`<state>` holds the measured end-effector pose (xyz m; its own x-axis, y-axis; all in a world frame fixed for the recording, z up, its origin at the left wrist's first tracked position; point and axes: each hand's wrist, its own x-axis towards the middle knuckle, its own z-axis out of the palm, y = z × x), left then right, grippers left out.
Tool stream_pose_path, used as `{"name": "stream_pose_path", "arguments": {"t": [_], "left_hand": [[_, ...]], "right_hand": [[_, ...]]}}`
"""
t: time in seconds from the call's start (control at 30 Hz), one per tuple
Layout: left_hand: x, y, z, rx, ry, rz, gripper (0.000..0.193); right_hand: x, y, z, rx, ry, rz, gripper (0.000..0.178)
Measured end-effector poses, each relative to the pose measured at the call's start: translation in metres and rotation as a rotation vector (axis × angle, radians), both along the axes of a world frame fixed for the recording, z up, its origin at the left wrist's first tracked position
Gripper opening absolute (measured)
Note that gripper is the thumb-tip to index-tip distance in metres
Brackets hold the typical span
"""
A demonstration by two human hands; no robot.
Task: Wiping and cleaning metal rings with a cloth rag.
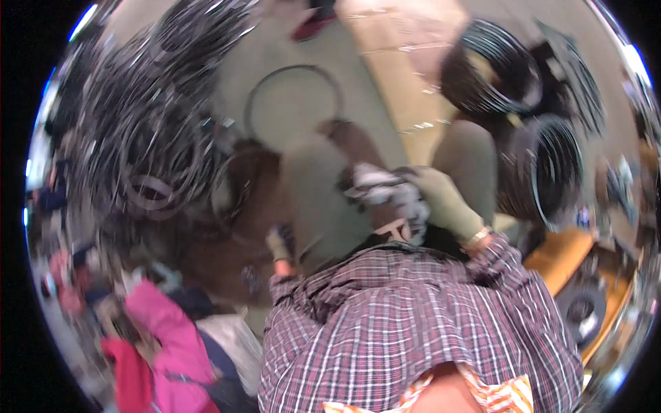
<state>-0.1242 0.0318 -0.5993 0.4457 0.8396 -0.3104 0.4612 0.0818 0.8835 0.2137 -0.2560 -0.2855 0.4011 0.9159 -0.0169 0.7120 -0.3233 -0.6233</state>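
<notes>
Head view: patterned cloth against the left edge of the gloved right hand, grip too blurred to tell.

From the wearer's head, one close fisheye view looks down over the plaid shirt.

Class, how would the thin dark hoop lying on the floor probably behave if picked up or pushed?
The hoop looks slender, so it is probably light and might flex when lifted. Lying flat on the floor, it would likely slide rather than roll if pushed.
</notes>
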Motion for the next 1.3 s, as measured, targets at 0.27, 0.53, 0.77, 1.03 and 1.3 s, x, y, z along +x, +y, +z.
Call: {"name": "stream_pose_path", "arguments": {"t": [0.27, 0.53, 0.77, 1.03, 1.3], "left_hand": [[0.027, -0.012, -0.039, -0.505, -0.299, 0.415, 0.022], [0.110, 0.023, -0.004, -0.008, 0.298, -0.041, 0.055], [0.132, 0.009, -0.007, -0.194, 0.582, -0.270, 0.081], [0.092, -0.033, 0.066, -0.085, 0.276, -0.107, 0.046], [0.032, 0.002, 0.332, 0.564, 0.455, 0.048, 0.028]], "right_hand": [[-0.019, 0.021, -0.004, -0.016, 0.177, -0.201, 0.034], [-0.021, 0.032, 0.004, -0.019, 0.208, -0.276, 0.029], [-0.020, 0.024, -0.003, -0.054, 0.246, -0.298, 0.032], [-0.015, 0.020, -0.012, 0.025, 0.303, -0.325, 0.030], [0.038, -0.021, -0.053, 0.484, 0.244, -0.162, 0.007]]}}
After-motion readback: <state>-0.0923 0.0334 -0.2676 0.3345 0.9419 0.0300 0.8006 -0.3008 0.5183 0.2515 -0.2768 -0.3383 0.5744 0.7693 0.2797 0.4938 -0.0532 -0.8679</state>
